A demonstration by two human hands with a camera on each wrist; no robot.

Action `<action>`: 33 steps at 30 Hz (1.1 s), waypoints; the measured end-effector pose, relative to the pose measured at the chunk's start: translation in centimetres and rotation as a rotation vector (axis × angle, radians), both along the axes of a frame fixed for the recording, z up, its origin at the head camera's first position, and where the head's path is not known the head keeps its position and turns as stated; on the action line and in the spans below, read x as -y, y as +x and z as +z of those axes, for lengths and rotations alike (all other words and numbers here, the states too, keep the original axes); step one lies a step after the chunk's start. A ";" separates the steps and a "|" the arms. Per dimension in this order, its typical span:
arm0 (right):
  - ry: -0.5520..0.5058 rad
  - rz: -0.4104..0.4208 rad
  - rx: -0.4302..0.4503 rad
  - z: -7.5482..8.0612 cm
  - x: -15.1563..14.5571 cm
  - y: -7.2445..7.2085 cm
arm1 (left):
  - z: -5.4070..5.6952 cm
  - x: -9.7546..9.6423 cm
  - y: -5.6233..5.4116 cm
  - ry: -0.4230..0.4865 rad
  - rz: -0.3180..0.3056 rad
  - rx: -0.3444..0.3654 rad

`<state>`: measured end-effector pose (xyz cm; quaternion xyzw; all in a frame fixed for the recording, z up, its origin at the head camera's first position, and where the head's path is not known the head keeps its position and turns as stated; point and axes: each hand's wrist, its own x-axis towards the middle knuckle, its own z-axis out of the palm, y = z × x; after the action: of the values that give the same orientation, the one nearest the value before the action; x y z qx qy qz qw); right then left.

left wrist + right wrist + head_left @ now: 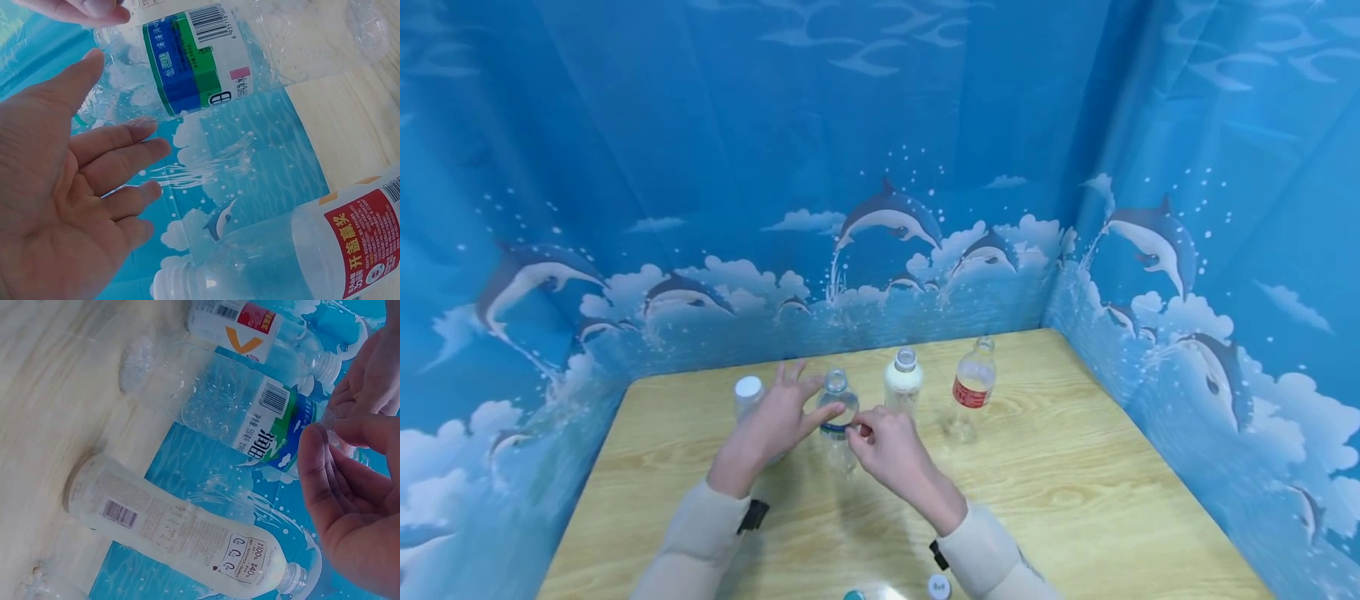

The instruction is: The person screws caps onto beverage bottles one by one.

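Head view: one wood-grain table (pixel 1097 467) before a dolphin-printed backdrop (pixel 880 108). Four upright bottles in a loose row: leftmost bottle (pixel 748 393); clear bottle (pixel 839 450) with blue-and-green label (pixel 833 432); white bottle (pixel 903 383); rightmost bottle (pixel 977 371), red-banded. Clear bottle between the two hands, central, presumably for reach from both sides. White cap (pixel 939 587) and green cap (pixel 853 595) at the near side, probably laid there to leave the hands room.

Left wrist view: left hand (pixel 778 417), fingers apart, gripping nothing, beside the clear bottle's upper part; apparently placed to steady it if needed. Leftmost bottle near.

Right wrist view: right hand (pixel 891 446), thumb and forefinger nearly together at the label's upper edge, a pose suited to fine work; whether anything is pinched, cannot tell. White bottle apart
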<state>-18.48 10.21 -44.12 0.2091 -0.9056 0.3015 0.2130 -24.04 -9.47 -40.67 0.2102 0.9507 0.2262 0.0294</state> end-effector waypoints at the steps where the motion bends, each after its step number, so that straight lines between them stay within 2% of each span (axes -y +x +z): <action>1: 0.006 0.001 -0.005 -0.2 0.0 0.2 | 0.0 0.0 0.2 -0.002 -0.004 -0.009; 8: 0.001 0.006 0.042 -1.0 -0.2 2.0 | 0.2 -0.2 1.2 -0.033 -0.028 -0.062; 12: 0.000 0.022 0.061 -1.7 -0.2 2.9 | 0.1 -0.3 1.6 -0.025 -0.030 -0.061; 20: -0.009 0.091 0.149 -3.9 -0.2 5.0 | 0.0 -0.4 2.7 0.008 -0.021 -0.015; 33: 0.100 0.262 0.318 -6.7 -0.4 8.0 | 0.2 -0.3 4.8 0.036 -0.038 0.039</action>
<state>-10.51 10.65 -50.80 0.2850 -0.9068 0.3103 0.0155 -19.24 -9.20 -40.48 0.2243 0.9415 0.2468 0.0484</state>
